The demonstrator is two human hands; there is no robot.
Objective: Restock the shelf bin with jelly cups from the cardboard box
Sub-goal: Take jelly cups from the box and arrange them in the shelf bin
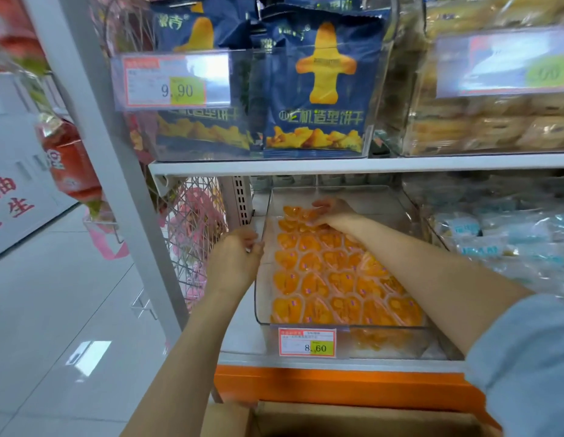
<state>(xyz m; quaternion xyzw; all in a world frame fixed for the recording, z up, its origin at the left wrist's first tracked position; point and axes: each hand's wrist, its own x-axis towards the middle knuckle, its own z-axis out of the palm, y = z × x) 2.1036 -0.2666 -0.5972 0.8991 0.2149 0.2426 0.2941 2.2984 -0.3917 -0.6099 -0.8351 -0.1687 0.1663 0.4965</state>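
Lit brightly and evenly from overhead, cool white. Glares in a white patch off the glossy pale floor tiles (88, 354) at 8 o'clock. Washes out the clear plastic price-tag sleeve (501, 63) at 2 o'clock. Softens throughout, smearing worst at 10 o'clock. Bows the white metal shelf upright (94, 137) near the wide-angle edge. Dims only beneath the white shelf board (306, 167), behind the clear plastic shelf bin (384, 197).

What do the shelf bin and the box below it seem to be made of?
The shelf bin looks like clear, glossy rigid plastic: the jelly cups show through its walls and its rim catches light. The box looks like matte brown cardboard, probably corrugated, though its edge is too blurred to confirm.
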